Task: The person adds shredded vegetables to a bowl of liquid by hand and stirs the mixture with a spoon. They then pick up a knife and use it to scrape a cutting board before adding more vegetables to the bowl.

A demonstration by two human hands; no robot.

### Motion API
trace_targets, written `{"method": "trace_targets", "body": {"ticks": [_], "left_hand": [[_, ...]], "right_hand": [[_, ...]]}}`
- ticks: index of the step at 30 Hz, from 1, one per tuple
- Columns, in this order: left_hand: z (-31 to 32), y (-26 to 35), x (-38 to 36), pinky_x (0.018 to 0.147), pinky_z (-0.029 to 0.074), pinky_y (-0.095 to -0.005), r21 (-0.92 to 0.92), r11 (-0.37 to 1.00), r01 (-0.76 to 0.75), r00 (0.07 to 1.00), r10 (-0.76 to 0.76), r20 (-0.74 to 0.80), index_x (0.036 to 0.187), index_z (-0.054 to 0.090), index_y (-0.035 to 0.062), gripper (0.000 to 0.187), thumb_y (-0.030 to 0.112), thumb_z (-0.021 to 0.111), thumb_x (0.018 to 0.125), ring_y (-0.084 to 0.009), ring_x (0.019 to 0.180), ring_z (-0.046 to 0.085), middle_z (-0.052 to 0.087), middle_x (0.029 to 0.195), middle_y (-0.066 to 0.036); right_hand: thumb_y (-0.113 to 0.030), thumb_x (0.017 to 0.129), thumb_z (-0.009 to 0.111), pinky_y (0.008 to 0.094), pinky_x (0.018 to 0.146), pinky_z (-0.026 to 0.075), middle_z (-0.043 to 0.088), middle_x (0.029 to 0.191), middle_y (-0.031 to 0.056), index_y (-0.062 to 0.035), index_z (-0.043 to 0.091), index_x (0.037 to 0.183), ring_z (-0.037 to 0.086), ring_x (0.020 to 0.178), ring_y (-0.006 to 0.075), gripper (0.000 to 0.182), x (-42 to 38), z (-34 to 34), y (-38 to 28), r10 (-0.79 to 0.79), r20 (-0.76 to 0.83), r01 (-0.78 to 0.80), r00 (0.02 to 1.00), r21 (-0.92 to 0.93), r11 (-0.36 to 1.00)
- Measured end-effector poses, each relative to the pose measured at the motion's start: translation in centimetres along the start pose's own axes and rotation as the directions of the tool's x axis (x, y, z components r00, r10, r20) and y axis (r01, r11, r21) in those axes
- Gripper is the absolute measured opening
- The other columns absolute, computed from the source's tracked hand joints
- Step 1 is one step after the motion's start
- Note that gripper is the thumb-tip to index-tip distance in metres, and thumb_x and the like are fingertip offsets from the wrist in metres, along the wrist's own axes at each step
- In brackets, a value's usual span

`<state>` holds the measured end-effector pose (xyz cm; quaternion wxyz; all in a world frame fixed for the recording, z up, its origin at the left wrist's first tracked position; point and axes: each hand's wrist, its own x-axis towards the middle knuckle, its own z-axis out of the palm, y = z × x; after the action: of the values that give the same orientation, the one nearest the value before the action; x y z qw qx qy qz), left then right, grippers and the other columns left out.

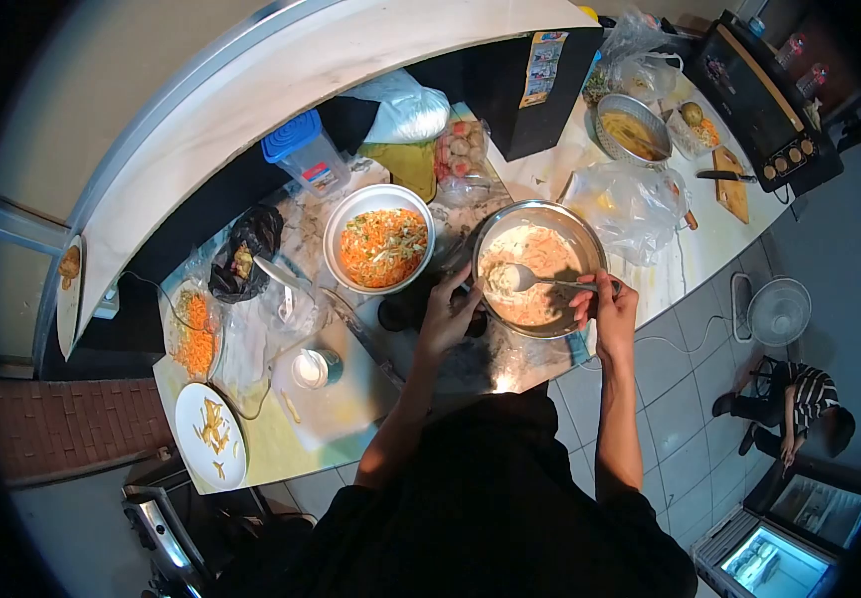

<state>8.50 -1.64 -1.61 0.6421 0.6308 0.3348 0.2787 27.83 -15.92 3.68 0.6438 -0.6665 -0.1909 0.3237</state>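
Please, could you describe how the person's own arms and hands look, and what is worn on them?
The left hand and right hand are bare, with no gloves. Both forearms are uncovered, without a visible watch or bracelet. The sleeves are plain black, end near the elbows and match the black top.

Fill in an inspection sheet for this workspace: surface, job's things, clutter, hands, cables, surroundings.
Surface: marble-patterned counter, crowded.
Job's things: steel bowl with a creamy, orange-flecked mixture; spoon in it; white bowl of shredded vegetables alongside.
Clutter: clear plastic bag right of the steel bowl; further left, black bag and white plate with scraps; knife on a wooden board.
Left hand: at the steel bowl's rim; exact grip unclear.
Right hand: holds the spoon's handle.
Cables: one on the counter near the plate; another on the floor by the fan.
Surroundings: seated person and lit glass-front cabinet at right.
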Motion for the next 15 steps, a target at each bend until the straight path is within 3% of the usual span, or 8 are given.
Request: {"method": "trace_targets", "body": {"ticks": [4,9,13,15], "left_hand": [[0.1,0.2,0.0,0.060,0.052,-0.0221,-0.048,0.996,0.075,0.997,-0.075,0.000,0.136,0.045,0.0000,0.048,0.018,0.061,0.094,-0.0080,0.070,0.063,0.067,0.089,-0.007],[0.0,0.0,0.0,0.060,0.052,-0.0223,-0.029,0.998,0.058,0.998,-0.058,0.000,0.136,0.046,0.0012,0.048,0.018,0.061,0.094,-0.0086,0.069,0.063,0.067,0.089,-0.007],[-0.1,-0.3,0.0,0.060,0.052,-0.0224,-0.068,0.996,0.058,0.998,-0.058,0.011,0.136,0.046,0.0021,0.048,0.017,0.061,0.093,-0.0088,0.070,0.064,0.067,0.089,-0.007],[0.0,-0.3,0.0,0.060,0.052,-0.0223,-0.062,0.997,0.045,0.999,-0.045,0.002,0.136,0.046,0.0021,0.048,0.017,0.062,0.093,-0.0086,0.070,0.063,0.067,0.090,-0.007]], "right_hand": [[-0.025,0.101,0.045,0.0248,0.037,0.040,0.061,0.062,0.0128,0.0087,0.058,0.095,0.053,0.044,0.0131,0.037,-0.3,-0.9,-0.4,0.001,-0.009,-0.001,1.000,0.022,1.000],[-0.027,0.101,0.045,0.0242,0.037,0.039,0.061,0.062,0.0119,0.0081,0.059,0.095,0.053,0.044,0.0125,0.039,-0.7,-2.1,-1.3,-0.050,-0.028,0.050,0.998,-0.015,0.999],[-0.028,0.101,0.045,0.0238,0.038,0.039,0.061,0.061,0.0099,0.0065,0.060,0.092,0.052,0.044,0.0115,0.039,-0.9,-2.8,-2.6,-0.107,-0.069,0.099,0.992,-0.110,0.989],[-0.027,0.101,0.044,0.0238,0.039,0.039,0.060,0.061,0.0082,0.0063,0.061,0.091,0.052,0.044,0.0107,0.039,-1.0,-3.0,-2.9,-0.183,-0.075,0.157,0.980,-0.270,0.950]]}}
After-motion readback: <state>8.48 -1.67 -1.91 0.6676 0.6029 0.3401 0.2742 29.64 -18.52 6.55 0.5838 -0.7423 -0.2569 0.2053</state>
